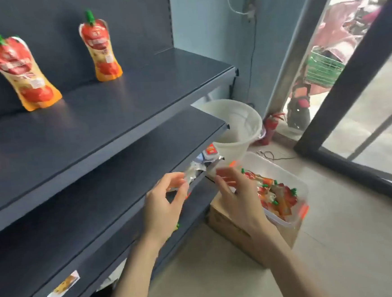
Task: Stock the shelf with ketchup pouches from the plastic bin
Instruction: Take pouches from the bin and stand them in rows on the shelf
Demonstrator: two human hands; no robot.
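two bare forearms reach in from the bottom edge, side by side. the left hand is raised in front of the edge of the middle shelf, thumb and fingers curled and pinching a ketchup pouch. its silvery foil end points up past the fingertips and a bit of green shows below the palm, though blur hides the rest of it. the right hand is just beside it, fingers loosely spread toward the same foil end. they are smeared by motion, so i cannot tell whether they touch or hold anything.

behind the right hand, the clear plastic bin sits on a cardboard box on the floor, with a jumble of red-and-orange bin pouches with green caps inside. a white bucket stands just beyond the bin, and a red fire extinguisher is near it by the glass door.

on the upper shelf, two more stand upright and well apart: the left standing pouch leans a little and the right standing pouch is farther back.
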